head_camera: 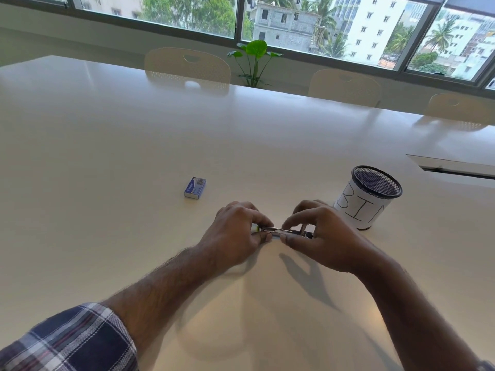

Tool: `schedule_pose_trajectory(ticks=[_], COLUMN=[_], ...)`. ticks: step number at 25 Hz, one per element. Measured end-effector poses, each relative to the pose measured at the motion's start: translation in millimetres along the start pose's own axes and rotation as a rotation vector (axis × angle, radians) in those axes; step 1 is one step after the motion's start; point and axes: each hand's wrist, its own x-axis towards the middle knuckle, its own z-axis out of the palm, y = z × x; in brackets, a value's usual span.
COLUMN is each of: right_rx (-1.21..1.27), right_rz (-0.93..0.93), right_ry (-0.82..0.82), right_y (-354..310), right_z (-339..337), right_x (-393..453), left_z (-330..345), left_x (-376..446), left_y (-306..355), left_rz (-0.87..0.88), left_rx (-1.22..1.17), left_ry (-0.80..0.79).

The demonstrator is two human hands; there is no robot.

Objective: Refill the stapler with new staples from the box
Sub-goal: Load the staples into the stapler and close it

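Observation:
A small stapler with a shiny metal top lies across the white table, held between both hands just above the surface. My left hand grips its left end with thumb and fingers. My right hand pinches its right part, fingertips on the metal rail. Most of the stapler is hidden by the fingers. The small blue staple box lies shut on the table, apart, to the upper left of my left hand.
A black mesh cup wrapped in white paper marked "BIN" stands just beyond my right hand. A cable slot is set in the table at far right. Chairs and a green plant line the far edge below the windows.

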Motion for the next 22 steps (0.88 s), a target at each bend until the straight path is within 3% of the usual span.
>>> schedule_pose_trajectory(ticks=[3, 15, 18, 22], right_rx=[-0.144, -0.066, 0.021, 0.262], right_rz=[0.012, -0.074, -0.071, 0.095], right_ry=[0.046, -0.004, 0.023, 0.116], right_y=[3, -5, 5, 34], right_z=[-3, 14, 4, -17], right_x=[1, 2, 3, 2], left_z=[0, 2, 2, 2], left_x=[0, 1, 2, 1], left_y=[1, -1, -2, -2], left_rz=[-0.001, -0.001, -0.01, -0.003], left_rx=[0.005, -0.003, -0.011, -0.013], left_ry=[-0.006, 0.004, 0.004, 0.002])
